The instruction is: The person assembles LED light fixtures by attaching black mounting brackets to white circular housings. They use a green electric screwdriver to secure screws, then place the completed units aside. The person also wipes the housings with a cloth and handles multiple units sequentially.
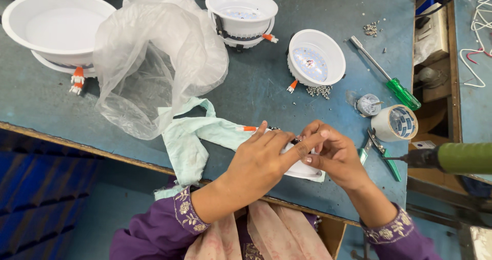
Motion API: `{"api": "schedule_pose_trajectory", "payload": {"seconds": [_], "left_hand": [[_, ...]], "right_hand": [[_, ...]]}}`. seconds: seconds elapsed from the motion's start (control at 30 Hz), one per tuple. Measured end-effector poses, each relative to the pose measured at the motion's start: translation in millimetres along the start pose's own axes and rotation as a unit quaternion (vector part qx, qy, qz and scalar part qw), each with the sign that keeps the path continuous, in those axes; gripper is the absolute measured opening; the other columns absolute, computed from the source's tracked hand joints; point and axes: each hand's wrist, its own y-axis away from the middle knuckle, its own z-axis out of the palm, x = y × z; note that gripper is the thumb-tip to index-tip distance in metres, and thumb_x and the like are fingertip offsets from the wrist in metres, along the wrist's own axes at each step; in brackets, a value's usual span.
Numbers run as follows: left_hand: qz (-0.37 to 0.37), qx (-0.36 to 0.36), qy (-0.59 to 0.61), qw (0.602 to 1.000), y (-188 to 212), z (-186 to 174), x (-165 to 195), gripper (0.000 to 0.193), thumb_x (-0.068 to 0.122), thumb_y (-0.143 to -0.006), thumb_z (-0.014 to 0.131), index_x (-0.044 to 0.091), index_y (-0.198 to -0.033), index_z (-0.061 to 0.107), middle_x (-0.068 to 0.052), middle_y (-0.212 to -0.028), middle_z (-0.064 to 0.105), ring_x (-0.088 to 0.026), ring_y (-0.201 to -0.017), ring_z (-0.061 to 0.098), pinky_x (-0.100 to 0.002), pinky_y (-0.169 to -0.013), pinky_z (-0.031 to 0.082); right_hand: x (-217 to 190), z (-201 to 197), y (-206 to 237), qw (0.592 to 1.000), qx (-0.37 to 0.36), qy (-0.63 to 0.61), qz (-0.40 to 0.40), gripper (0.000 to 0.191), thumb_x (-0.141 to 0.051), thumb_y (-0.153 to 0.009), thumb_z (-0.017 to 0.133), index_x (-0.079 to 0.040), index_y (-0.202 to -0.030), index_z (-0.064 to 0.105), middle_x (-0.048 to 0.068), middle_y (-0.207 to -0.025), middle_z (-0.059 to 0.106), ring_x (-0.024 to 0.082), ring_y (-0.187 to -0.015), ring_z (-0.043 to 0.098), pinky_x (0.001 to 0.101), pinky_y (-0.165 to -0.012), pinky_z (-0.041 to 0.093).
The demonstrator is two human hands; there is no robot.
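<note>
Hands met over a small white downlight housing (302, 169) near the front edge of the blue-grey workbench (41, 101), whose painted top looked scuffed and dull; the left hand (259, 160) lay flat across the housing with its fingers stretched and pressed on the top, covering most of it; the right hand (333, 155) curled in from the other side, its fingertips pinched on a small dark part at the housing's upper rim, though what exactly sat between them could not be told; only a smooth curved plastic lip showed beneath the palms; an orange connector (247, 129) poked out just beyond the left fingers.

A strip of pale green cloth (187, 139), soft and creased, ran under the left wrist and draped over the bench edge; behind it a clear plastic bag (154, 60) stood crumpled and glossy; further back sat round white fixtures: a large bowl-shaped one (56, 27), a middle one (241, 11), and a smaller one (316, 58) showing a disc studded with yellow dots; a heap of small metal screws (319, 91) lay just beside that last one; to the right lay a green-handled screwdriver (392, 83) with a slim steel shaft, a roll of clear tape (393, 122), and green-handled pliers (379, 152); an olive power tool (451, 158) hung in from the right edge.
</note>
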Motion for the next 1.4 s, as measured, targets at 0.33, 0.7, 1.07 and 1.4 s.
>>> {"api": "schedule_pose_trajectory", "payload": {"seconds": [0.33, 0.7, 1.07, 1.4], "left_hand": [[0.001, 0.008, -0.019, 1.0, -10.7, 11.6, -37.5, 0.069, 0.004, -0.094, 0.06, 0.025, -0.158, 0.045, -0.006, -0.102, 0.068, -0.023, -0.093, 0.069, -0.056, -0.1, 0.056], [0.007, 0.005, -0.031, 0.999, -7.9, 17.4, -0.5, 0.074, 0.003, -0.092, 0.062, 0.023, -0.16, 0.041, -0.005, -0.1, 0.068, -0.023, -0.088, 0.067, -0.057, -0.1, 0.056], [0.006, 0.03, -0.039, 0.999, 0.8, 0.0, 17.5, 0.071, 0.009, -0.096, 0.064, 0.024, -0.16, 0.04, -0.005, -0.098, 0.068, -0.021, -0.084, 0.066, -0.057, -0.101, 0.056], [0.004, 0.038, -0.049, 0.998, 4.9, 7.7, 14.6, 0.07, 0.01, -0.096, 0.063, 0.025, -0.161, 0.04, -0.005, -0.098, 0.068, -0.021, -0.083, 0.066, -0.056, -0.101, 0.057]], "right_hand": [[-4.4, 11.4, 22.0, 0.766, 0.214, 0.517, -0.315, 0.025, -0.01, -0.084, 0.077, -0.008, -0.098, 0.056, 0.009, -0.107, 0.066, 0.022, -0.096, 0.064, 0.0313, -0.082, 0.05], [-20.9, -104.2, 79.4, 0.892, 0.286, 0.043, -0.347, 0.017, -0.024, -0.095, 0.066, -0.017, -0.086, 0.054, 0.0, -0.084, 0.057, 0.013, -0.071, 0.055, 0.029, -0.069, 0.043], [-66.2, -46.2, 103.4, 0.922, 0.055, -0.093, -0.371, 0.018, -0.021, -0.093, 0.066, -0.02, -0.076, 0.064, -0.004, -0.068, 0.066, 0.013, -0.065, 0.061, 0.0336, -0.062, 0.057], [-70.1, -20.6, 66.9, 0.876, 0.096, -0.038, -0.471, 0.029, -0.034, -0.088, 0.072, -0.019, -0.073, 0.054, -0.009, -0.074, 0.061, 0.005, -0.06, 0.061, 0.0263, -0.06, 0.057]]}}
